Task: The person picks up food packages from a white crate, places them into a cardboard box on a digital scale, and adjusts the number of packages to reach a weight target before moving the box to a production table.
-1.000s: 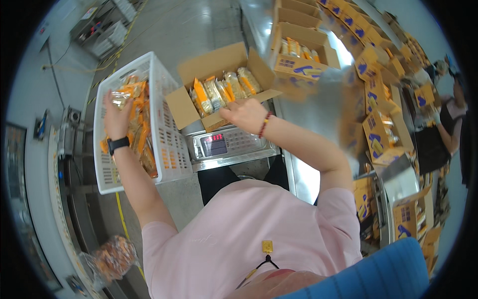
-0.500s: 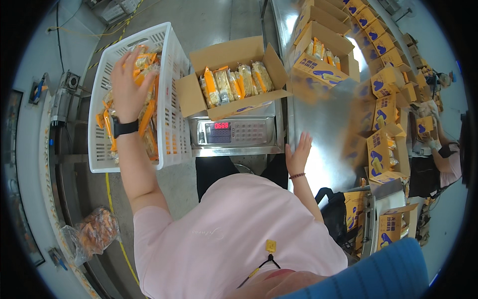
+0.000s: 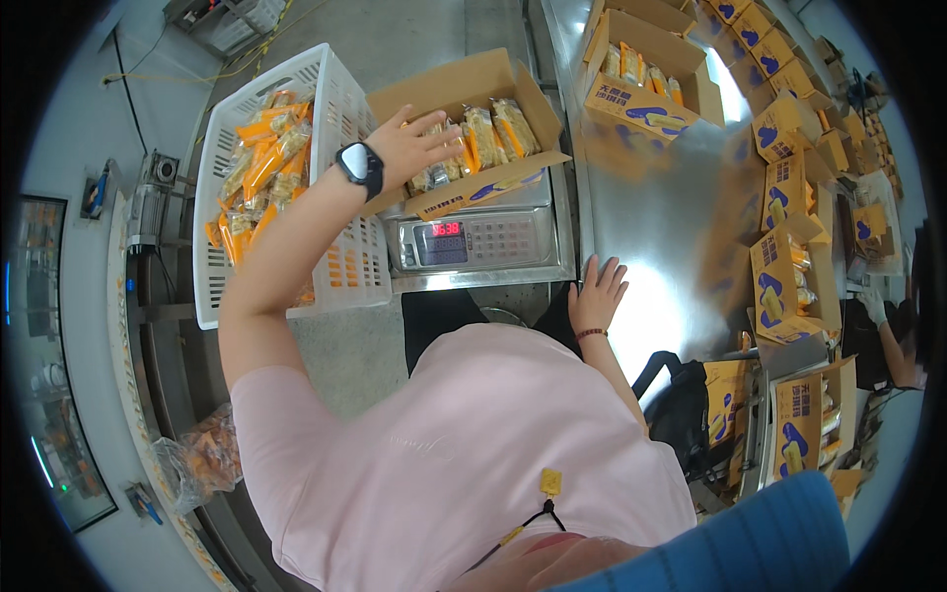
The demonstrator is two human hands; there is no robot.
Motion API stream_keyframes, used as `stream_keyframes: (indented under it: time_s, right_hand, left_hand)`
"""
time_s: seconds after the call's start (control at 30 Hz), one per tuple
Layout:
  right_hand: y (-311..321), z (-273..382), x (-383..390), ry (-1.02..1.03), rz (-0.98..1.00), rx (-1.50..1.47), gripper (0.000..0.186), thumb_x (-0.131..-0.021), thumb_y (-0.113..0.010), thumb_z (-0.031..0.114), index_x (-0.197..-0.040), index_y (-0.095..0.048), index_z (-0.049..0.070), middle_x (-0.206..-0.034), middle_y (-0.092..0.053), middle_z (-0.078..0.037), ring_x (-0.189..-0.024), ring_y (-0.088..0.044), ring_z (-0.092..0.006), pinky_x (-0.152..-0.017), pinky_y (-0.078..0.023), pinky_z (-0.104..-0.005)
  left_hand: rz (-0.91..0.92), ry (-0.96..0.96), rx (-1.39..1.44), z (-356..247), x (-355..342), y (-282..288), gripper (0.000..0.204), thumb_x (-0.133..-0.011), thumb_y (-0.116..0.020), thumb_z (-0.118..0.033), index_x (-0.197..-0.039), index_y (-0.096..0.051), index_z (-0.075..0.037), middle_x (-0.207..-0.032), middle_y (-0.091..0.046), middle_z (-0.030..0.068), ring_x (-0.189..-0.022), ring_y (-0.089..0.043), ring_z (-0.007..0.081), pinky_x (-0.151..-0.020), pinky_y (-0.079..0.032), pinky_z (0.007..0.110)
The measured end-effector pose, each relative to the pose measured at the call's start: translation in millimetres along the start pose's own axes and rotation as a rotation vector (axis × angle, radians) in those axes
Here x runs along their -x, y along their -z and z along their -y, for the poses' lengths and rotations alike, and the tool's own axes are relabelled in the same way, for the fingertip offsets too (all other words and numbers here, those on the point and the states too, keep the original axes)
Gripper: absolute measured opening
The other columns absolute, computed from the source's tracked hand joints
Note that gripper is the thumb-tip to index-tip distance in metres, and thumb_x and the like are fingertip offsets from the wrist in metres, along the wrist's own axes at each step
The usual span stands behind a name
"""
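Observation:
My left hand (image 3: 409, 150), with a dark watch at its wrist, is over the left part of an open cardboard box (image 3: 446, 91). Its fingers are stretched and spread above the wrapped snack bars (image 3: 485, 136), hiding some of them; I see nothing gripped. The box, tilted a little, rests on a digital weighing scale (image 3: 493, 240) with a lit red display. Left of it stands a white plastic crate (image 3: 347, 109) piled with snack bars in clear and orange wrappers (image 3: 271, 163). My right hand (image 3: 597, 296) lies flat, fingers apart, on the metal table (image 3: 646, 227).
Another filled box (image 3: 636, 99) stands at the far right of the table. A row of yellow-brown boxes (image 3: 779, 281) lines its right side. A black bag (image 3: 681, 414) is beside my right arm. A clear bag of orange wrappers (image 3: 209, 456) lies at lower left.
My left hand has moved right, from the crate to above the box. The scale's display reading has changed. My right hand stays on the table edge, its fingers now flatter.

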State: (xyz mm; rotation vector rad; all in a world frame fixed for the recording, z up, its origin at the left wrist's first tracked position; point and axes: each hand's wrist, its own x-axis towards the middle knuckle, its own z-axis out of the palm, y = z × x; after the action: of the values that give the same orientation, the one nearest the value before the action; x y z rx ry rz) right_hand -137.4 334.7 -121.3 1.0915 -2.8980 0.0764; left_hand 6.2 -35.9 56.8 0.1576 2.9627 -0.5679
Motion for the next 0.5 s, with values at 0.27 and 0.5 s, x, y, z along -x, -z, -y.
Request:
stream_keyframes:
  time_s: [0.27,0.5]
  right_hand:
    - [2.8,-1.6,-0.6,0.022,-0.019,-0.035,0.069,-0.076,-0.064,0.025,-0.136,-0.033,0.011,-0.142,-0.021,-0.024,-0.132,-0.017,-0.0438,-0.106,-0.017,-0.0547]
    - [3.5,0.7,3.1,-0.005,0.02,0.01,0.072,-0.074,-0.065,0.025,-0.136,-0.033,0.009,-0.143,-0.018,-0.026,-0.132,-0.014,-0.0454,-0.106,-0.016,-0.0555]
  left_hand:
    - [-0.123,-0.117,0.137,22.5,-14.8,20.5,0.035,-0.069,-0.057,-0.006,-0.103,-0.051,-0.012,-0.113,-0.049,0.0136,-0.114,-0.045,0.0293,-0.108,-0.023,0.047]
    - [-0.123,0.158,0.158,32.4,46.7,58.7,0.061,-0.066,-0.062,-0.004,-0.124,-0.043,-0.013,-0.136,-0.039,0.0082,-0.13,-0.032,0.0255,-0.108,-0.026,0.043]
